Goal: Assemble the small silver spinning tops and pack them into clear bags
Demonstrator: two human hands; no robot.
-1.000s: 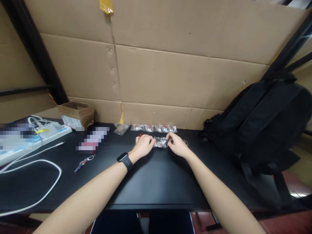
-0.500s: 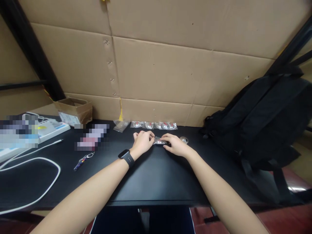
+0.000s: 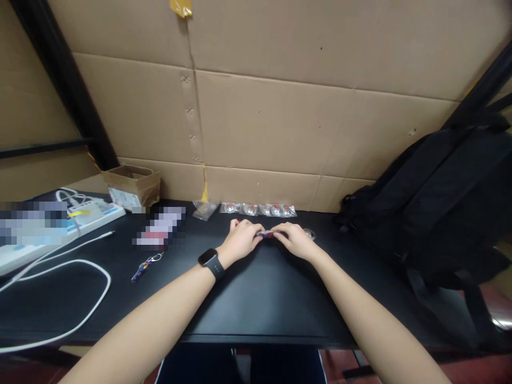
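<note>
Between my two hands is a small clear plastic packet (image 3: 265, 233) with a dark and red item in it. My left hand (image 3: 241, 240), with a black watch on its wrist, pinches the packet's left end. The right end is pinched by my right hand (image 3: 295, 240). Something red shows behind my left fingers, too hidden to name. A round silvery object (image 3: 309, 233) lies just beyond my right hand. Along the cardboard wall lie several bagged round silvery items (image 3: 250, 209), with clear empty bags (image 3: 205, 209) to their left.
On the black table (image 3: 256, 298), a white power strip (image 3: 100, 214), a white cable (image 3: 109, 280), an open cardboard box (image 3: 138, 186) and a keychain (image 3: 144, 268) are at the left. A black backpack (image 3: 448, 197) stands at the right.
The packet has been raised and tilted edge-on between my fingertips, where before it lay flatter. The whole view has shifted slightly, with the scene moving right.
</note>
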